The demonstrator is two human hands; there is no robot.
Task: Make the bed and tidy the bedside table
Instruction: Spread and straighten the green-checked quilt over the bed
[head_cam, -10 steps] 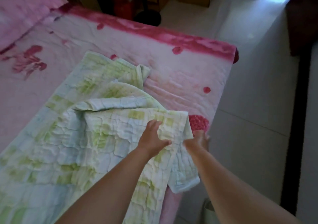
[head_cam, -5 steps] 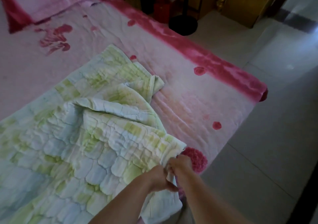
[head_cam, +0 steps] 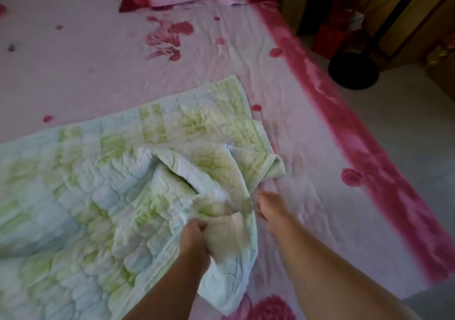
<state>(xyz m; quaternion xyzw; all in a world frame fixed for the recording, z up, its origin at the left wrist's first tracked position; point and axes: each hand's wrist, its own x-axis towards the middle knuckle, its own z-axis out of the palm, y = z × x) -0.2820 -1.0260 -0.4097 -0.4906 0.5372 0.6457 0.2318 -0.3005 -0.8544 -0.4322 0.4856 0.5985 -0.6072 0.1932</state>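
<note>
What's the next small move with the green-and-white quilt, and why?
Probably the left hand, fisted on a bunched corner of the green-and-white quilted blanket, should lift and pull it flat. The right hand sits beside the heaped fold and looks free to take that edge. The blanket lies rumpled on the pink floral bedsheet.

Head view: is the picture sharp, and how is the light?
Head view: soft with motion blur, strongest on the left hand, the right hand and the red border of the bedsheet; light dim and even, without glare; the green quilt shows only gentle shadows in its folds.
</note>
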